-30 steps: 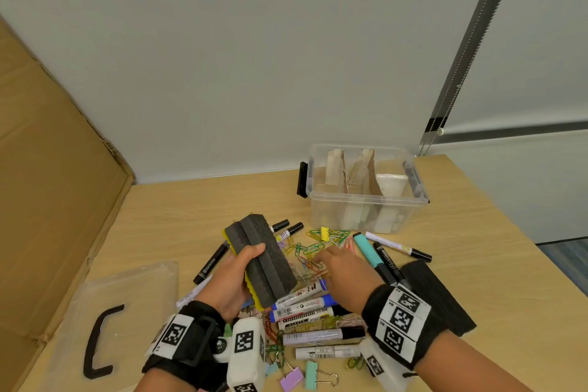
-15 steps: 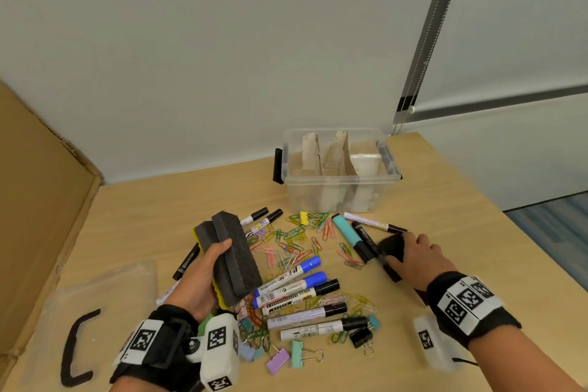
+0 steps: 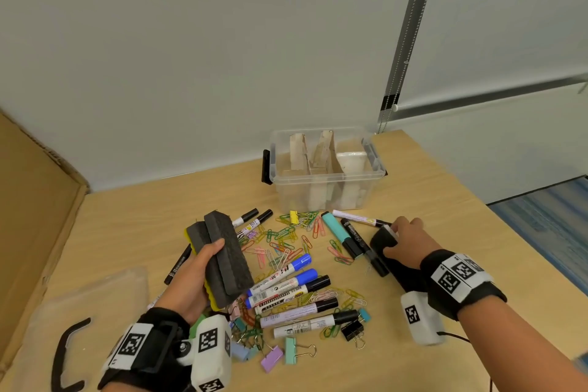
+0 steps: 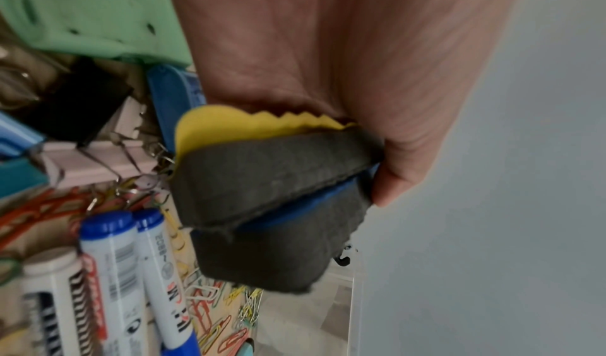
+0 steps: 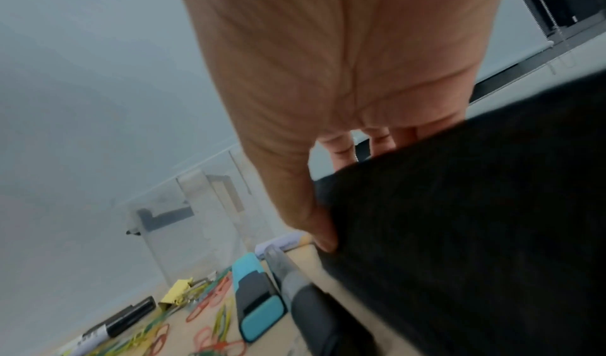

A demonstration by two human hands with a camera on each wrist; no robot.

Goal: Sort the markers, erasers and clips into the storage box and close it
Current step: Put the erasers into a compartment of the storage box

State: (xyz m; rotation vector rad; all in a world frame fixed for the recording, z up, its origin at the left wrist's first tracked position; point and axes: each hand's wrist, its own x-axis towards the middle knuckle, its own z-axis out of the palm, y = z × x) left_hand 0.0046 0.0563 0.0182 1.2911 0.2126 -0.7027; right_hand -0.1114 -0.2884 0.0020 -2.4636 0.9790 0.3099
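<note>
The left hand (image 3: 194, 277) had its fingers wrapped round two erasers (image 3: 222, 259) stacked together, dark grey felt pads, one with a yellow backing and one blue, held up just above the pile. The right hand (image 3: 405, 242) was curled over a flat black eraser (image 3: 381, 240) lying on the bench (image 3: 445, 210), thumb on its near side and fingers over the far edge. Between them sat the mess: whiteboard markers (image 3: 286, 289) with blue and black caps lying roughly side by side, a teal highlighter (image 3: 335, 229), loads of coloured paper clips (image 3: 286, 239) scattered about, and a few pastel binder clips (image 3: 291, 350) nearer the front. The storage box (image 3: 321, 191) was clear plastic with black latches, standing open at the back of the bench, with cardboard dividers (image 3: 321, 149) standing up in it; something pale was inside but I couldn't tell what. Its clear lid (image 3: 95, 305) with a black handle lay flat on the left.
</note>
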